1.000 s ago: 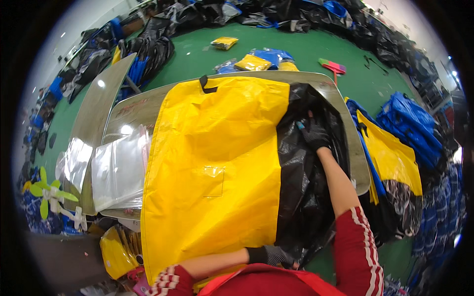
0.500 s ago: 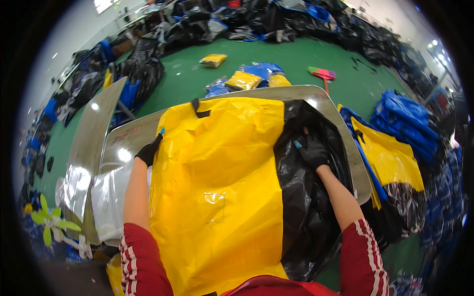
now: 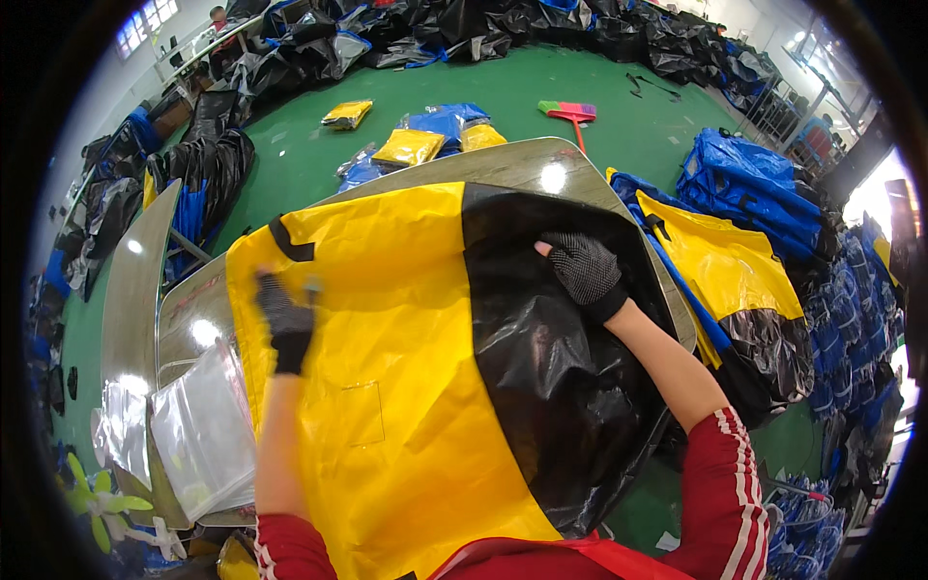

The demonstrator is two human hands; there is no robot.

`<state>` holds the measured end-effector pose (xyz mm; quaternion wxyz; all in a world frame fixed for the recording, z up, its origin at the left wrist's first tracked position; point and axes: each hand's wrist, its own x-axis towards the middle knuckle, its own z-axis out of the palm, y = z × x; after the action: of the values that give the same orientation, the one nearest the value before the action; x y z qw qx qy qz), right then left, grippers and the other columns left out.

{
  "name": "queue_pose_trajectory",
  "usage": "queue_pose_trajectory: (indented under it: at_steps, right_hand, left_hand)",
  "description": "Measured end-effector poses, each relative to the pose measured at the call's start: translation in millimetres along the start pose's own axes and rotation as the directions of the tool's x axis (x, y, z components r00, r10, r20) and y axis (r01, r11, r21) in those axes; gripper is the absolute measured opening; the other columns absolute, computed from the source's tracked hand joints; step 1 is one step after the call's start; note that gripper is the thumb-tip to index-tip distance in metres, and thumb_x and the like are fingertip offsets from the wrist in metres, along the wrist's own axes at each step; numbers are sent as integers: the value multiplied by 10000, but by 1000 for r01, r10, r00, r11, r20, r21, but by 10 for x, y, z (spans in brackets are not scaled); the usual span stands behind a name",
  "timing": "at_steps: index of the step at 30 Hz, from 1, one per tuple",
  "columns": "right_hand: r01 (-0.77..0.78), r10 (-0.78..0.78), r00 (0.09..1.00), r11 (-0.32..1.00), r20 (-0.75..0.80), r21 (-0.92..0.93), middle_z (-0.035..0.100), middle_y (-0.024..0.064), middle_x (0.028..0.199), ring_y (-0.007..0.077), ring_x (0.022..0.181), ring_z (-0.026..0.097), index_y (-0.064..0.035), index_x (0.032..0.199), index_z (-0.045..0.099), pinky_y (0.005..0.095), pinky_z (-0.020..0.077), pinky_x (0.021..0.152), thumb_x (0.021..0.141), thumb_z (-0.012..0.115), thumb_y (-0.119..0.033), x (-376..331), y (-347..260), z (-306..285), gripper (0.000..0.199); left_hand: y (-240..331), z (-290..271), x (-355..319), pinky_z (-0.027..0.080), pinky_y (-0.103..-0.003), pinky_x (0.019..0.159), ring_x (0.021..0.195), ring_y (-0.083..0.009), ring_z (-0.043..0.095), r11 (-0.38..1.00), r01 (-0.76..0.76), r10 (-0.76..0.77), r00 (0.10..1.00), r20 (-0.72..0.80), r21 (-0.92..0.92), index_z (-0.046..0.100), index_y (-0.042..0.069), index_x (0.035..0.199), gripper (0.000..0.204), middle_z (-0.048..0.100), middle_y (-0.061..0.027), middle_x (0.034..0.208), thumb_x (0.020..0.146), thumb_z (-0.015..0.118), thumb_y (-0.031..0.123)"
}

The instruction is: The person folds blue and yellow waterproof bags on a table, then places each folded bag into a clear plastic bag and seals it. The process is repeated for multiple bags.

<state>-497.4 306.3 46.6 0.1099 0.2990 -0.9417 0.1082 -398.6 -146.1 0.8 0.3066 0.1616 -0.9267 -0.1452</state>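
Note:
A large yellow and black bag (image 3: pixel 387 329) of sheet plastic lies spread over the table in front of me. Its yellow part is on the left and its black part on the right, with a black strap (image 3: pixel 290 240) near the far left corner. My left hand (image 3: pixel 285 314), in a black glove, is over the yellow part just below that strap, its fingers smeared by motion. On the black part near the far edge, my right hand (image 3: pixel 585 274) has its gloved fingers curled down into the material, thumb pointing left.
Clear plastic sleeves (image 3: pixel 205 425) lie at the table's left. Beyond the table (image 3: pixel 541 159), packed yellow and blue bundles (image 3: pixel 411 145) and a broom (image 3: pixel 570 111) rest on the green floor. More yellow and blue bags (image 3: pixel 720 261) are stacked at the right. A small green-bladed fan (image 3: pixel 101 503) stands at lower left.
My left hand has moved off the bag's left edge and in over the yellow part. The right hand's spread fingers have curled. The bag's far side is slanted now, and the view has shifted right.

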Motion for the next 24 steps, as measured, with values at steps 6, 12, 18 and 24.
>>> queue_pose_trajectory:
  at_steps: [6,12,18,24]
  right_hand:
    - [-148,150,986,988,65,-31,653,199,1080,348,1043,616,-104,1274,557,453,479,914,804,684,-285,927,-24,-262,519]
    - [-16,18,1000,992,19,-124,648,183,993,384,897,629,-85,1188,630,473,502,789,856,616,-381,907,-295,-475,444]
    - [651,-655,755,755,34,81,664,166,823,329,724,663,-206,1279,541,448,517,599,964,447,-268,-545,-910,-709,335]
    - [539,-512,713,837,479,91,641,121,763,296,661,657,-334,1298,561,400,501,514,930,467,-155,-1196,-380,-604,421]
  left_hand:
    - [2200,401,-1240,28,-669,1115,1421,-431,194,533,-647,842,465,272,-545,521,173,1351,663,362,-159,1493,811,591,550]
    - [2127,563,-721,56,-724,1068,1405,-424,231,519,-647,845,487,220,-559,624,192,1251,660,364,-126,1500,756,594,628]
    - [1720,865,-513,277,-485,1099,1297,-344,412,545,-485,828,441,347,-684,596,126,1239,536,495,-143,1381,817,629,454]
    - [-1309,60,-804,323,-418,1098,1275,-343,448,765,-642,567,703,430,41,487,65,1356,463,506,-158,1373,948,541,278]
